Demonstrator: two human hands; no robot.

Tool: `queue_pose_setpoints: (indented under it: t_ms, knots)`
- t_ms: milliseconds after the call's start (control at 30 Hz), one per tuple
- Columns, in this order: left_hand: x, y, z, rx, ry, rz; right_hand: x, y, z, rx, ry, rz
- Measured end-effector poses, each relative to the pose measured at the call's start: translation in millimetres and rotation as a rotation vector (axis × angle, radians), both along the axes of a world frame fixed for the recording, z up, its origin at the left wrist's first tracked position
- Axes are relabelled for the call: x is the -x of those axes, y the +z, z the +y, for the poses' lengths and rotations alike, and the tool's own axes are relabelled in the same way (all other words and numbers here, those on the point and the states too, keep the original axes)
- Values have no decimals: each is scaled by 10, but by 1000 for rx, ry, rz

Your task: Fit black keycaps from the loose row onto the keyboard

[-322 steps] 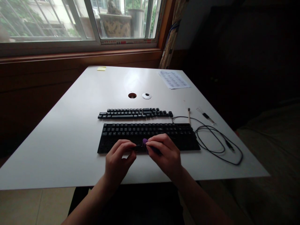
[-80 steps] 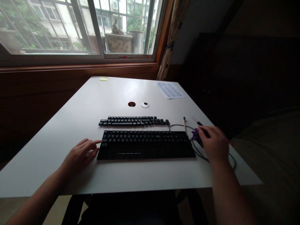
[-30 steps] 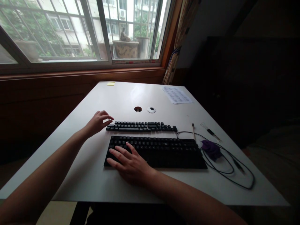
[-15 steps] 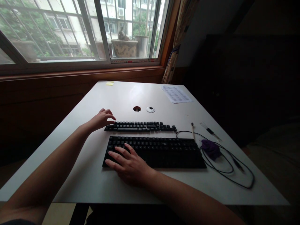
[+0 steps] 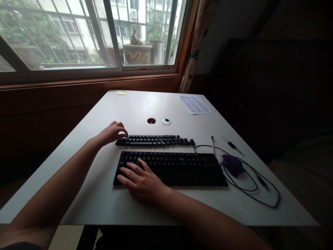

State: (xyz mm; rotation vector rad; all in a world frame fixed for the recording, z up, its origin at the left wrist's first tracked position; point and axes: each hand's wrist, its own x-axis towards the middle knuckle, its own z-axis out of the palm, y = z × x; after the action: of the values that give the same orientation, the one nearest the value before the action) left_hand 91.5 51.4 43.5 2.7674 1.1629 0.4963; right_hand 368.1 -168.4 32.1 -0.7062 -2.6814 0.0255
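A black keyboard point(image 5: 182, 168) lies on the white table point(image 5: 85, 194). My right hand point(image 5: 142, 180) rests flat on its left part, fingers spread, holding nothing. Just behind the keyboard, loose black keycaps point(image 5: 158, 140) are laid out in rows. My left hand point(image 5: 110, 133) is at the left end of those rows, its fingertips curled together on the end keycap. A small purple object point(image 5: 232, 164) sits to the right of the keyboard, inside the loops of the cable point(image 5: 260, 194).
A thin stick tool point(image 5: 212, 143) and a wire tool point(image 5: 231, 144) lie at the right. Further back are a cable hole point(image 5: 151, 121), its round cap point(image 5: 166, 121), a printed sheet point(image 5: 195, 104) and a yellow sticky note point(image 5: 121, 92). A window runs behind the table.
My right hand set the purple object down at the right and came across onto the keyboard's left part. My left hand reached to the keycap rows and its fingers closed on the end one.
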Motion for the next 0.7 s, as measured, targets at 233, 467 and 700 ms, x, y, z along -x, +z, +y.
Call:
queue_pose_setpoints:
  t_ms: [233, 467, 700]
  knots:
    - [30, 13, -23, -22, 23, -35, 6, 7, -10, -4, -6, -4]
    - [-31, 216, -187, -58, 36, -195, 10, -14, -10, 18, -4, -3]
    - [-34, 388, -670, -17, 56, -265, -15, 7, -39, 3, 1, 32]
